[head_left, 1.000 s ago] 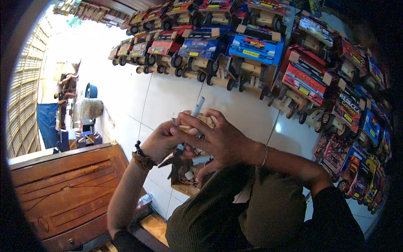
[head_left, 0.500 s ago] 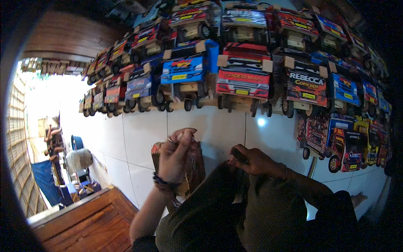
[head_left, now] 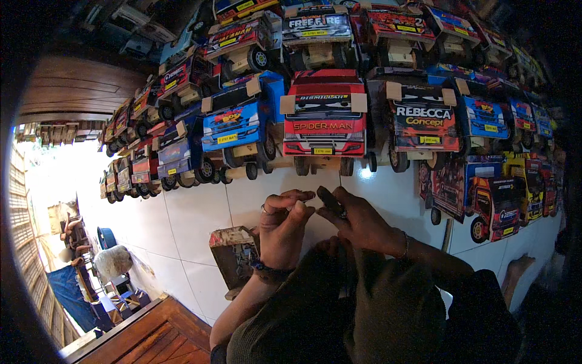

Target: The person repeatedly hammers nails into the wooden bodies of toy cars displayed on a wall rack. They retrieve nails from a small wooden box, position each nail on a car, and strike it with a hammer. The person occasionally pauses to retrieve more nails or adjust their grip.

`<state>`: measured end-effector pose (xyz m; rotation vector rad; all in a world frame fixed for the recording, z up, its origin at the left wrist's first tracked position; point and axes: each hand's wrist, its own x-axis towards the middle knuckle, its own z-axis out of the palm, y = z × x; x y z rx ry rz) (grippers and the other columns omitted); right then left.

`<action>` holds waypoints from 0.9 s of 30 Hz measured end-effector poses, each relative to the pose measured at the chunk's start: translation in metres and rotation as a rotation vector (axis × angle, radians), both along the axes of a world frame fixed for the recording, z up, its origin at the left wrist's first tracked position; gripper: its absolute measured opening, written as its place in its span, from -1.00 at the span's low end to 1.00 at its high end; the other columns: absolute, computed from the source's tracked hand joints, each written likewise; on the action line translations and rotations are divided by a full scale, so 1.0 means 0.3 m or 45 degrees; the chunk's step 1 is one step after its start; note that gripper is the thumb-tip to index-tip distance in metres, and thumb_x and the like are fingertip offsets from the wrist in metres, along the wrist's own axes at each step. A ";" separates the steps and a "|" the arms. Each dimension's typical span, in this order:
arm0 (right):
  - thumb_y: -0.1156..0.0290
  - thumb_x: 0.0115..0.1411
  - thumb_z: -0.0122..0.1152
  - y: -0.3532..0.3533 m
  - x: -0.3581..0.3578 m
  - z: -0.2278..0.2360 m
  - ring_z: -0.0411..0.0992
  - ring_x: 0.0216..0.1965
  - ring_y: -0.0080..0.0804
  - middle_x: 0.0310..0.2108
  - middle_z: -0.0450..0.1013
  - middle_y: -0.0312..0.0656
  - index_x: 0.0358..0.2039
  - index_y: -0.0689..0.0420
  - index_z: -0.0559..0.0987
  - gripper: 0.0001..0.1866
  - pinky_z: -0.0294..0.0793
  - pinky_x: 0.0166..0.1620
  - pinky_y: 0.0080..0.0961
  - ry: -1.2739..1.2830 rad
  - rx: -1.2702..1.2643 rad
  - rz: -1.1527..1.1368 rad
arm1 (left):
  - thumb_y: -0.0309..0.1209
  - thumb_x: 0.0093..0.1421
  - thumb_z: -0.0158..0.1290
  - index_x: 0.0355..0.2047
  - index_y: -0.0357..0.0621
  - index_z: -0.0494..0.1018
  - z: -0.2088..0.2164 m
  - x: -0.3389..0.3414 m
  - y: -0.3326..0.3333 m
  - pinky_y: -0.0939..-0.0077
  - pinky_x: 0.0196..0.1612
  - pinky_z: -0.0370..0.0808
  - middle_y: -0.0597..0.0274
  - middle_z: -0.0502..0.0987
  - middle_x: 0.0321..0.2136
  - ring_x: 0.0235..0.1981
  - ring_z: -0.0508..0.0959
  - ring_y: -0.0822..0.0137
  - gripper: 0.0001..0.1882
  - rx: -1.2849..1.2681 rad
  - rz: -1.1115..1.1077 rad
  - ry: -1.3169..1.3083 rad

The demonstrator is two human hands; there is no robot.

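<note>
Above my lap, my left hand (head_left: 285,227) is closed in a pinch, thumb against fingers; whatever lies between them is too small to make out. Close to its right, my right hand (head_left: 370,224) grips a dark, blunt-ended object (head_left: 331,201), perhaps a tool, mostly covered by the fingers. The object's end comes close to my left fingertips. Beside my left wrist an open wooden box (head_left: 224,262) with small metal-looking pieces in it rests on the white tiled floor (head_left: 191,227). Ahead of my hands stands a red toy truck (head_left: 325,124).
Rows of toy trucks, among them a blue one (head_left: 242,121) and an orange-black one (head_left: 424,124), line the far side. More toy trucks (head_left: 497,206) stand at right. A brown wooden panel (head_left: 151,333) lies lower left, near a pale bundle (head_left: 113,262). A bare foot (head_left: 518,270) shows at right.
My left hand has moved right, uncovering more of the wooden box. My right hand has lifted the dark object toward my left fingertips. The view has shifted slightly.
</note>
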<state>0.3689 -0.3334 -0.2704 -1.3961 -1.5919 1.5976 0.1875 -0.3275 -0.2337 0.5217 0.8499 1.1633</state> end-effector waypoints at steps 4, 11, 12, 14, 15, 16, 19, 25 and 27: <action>0.28 0.26 0.20 0.004 -0.027 -0.018 0.39 -0.27 0.00 -0.32 0.34 0.04 -0.22 0.23 0.41 -0.72 0.40 -0.19 -0.19 0.007 0.358 -0.064 | -0.46 0.30 0.06 -0.21 0.03 0.41 -0.016 0.014 -0.002 0.25 0.03 0.46 0.27 0.51 -0.10 0.04 0.48 0.25 -0.91 0.010 0.005 0.067; 0.30 0.26 0.19 0.000 -0.027 -0.046 0.34 -0.21 -0.10 -0.26 0.28 -0.02 -0.16 0.25 0.39 -0.70 0.37 -0.12 -0.25 0.035 0.334 0.028 | -0.41 0.33 0.04 -0.19 0.06 0.40 -0.013 0.034 0.006 0.22 0.00 0.46 0.29 0.52 -0.13 0.05 0.48 0.20 -0.92 0.027 0.015 0.029; 0.31 0.27 0.18 -0.001 -0.027 -0.048 0.35 -0.22 -0.13 -0.25 0.27 -0.04 -0.14 0.25 0.37 -0.69 0.37 -0.12 -0.29 0.033 0.367 0.032 | -0.40 0.34 0.04 -0.19 0.05 0.40 -0.014 0.036 0.007 0.22 0.01 0.46 0.29 0.52 -0.13 0.05 0.48 0.21 -0.93 0.022 0.014 0.085; 0.30 0.29 0.17 -0.003 -0.029 -0.050 0.35 -0.22 -0.14 -0.25 0.27 -0.05 -0.13 0.25 0.36 -0.69 0.37 -0.12 -0.29 0.082 0.306 0.013 | -0.39 0.35 0.03 -0.18 0.04 0.39 -0.017 0.039 0.008 0.22 0.02 0.44 0.29 0.52 -0.13 0.03 0.48 0.25 -0.93 0.008 0.015 0.128; 0.30 0.29 0.16 -0.004 -0.029 -0.051 0.35 -0.21 -0.15 -0.25 0.27 -0.05 -0.13 0.25 0.35 -0.69 0.37 -0.11 -0.29 0.108 0.304 -0.001 | -0.39 0.35 0.03 -0.18 0.03 0.39 -0.019 0.040 0.008 0.22 0.03 0.43 0.29 0.51 -0.13 0.02 0.48 0.27 -0.92 0.003 0.007 0.142; 0.29 0.30 0.16 -0.005 -0.029 -0.051 0.36 -0.21 -0.15 -0.25 0.27 -0.06 -0.12 0.25 0.34 -0.68 0.37 -0.11 -0.28 0.117 0.259 -0.002 | -0.38 0.35 0.03 -0.18 0.03 0.38 -0.022 0.042 0.009 0.22 0.04 0.42 0.28 0.51 -0.13 0.02 0.48 0.29 -0.92 -0.011 0.008 0.139; 0.28 0.31 0.15 -0.008 -0.022 -0.050 0.37 -0.19 -0.16 -0.24 0.27 -0.06 -0.11 0.24 0.33 -0.67 0.38 -0.10 -0.27 0.117 0.210 0.003 | -0.38 0.35 0.02 -0.18 0.03 0.37 -0.030 0.045 0.012 0.22 0.05 0.40 0.29 0.51 -0.13 0.02 0.47 0.31 -0.92 -0.045 0.006 0.163; 0.27 0.33 0.11 -0.004 -0.013 -0.037 0.43 -0.18 -0.17 -0.22 0.36 -0.01 -0.05 0.26 0.35 -0.66 0.42 -0.10 -0.28 0.104 0.181 0.017 | -0.35 0.36 0.01 -0.16 0.03 0.38 -0.037 0.054 0.017 0.22 0.03 0.42 0.28 0.51 -0.11 0.02 0.47 0.32 -0.91 -0.042 0.008 0.134; 0.27 0.33 0.11 -0.001 -0.014 -0.031 0.48 -0.24 -0.23 -0.27 0.44 -0.03 -0.02 0.26 0.38 -0.64 0.46 -0.16 -0.32 0.175 0.198 -0.004 | -0.34 0.36 0.01 -0.15 0.02 0.38 -0.034 0.058 0.019 0.22 0.03 0.43 0.27 0.51 -0.10 0.03 0.47 0.31 -0.90 -0.064 0.015 0.111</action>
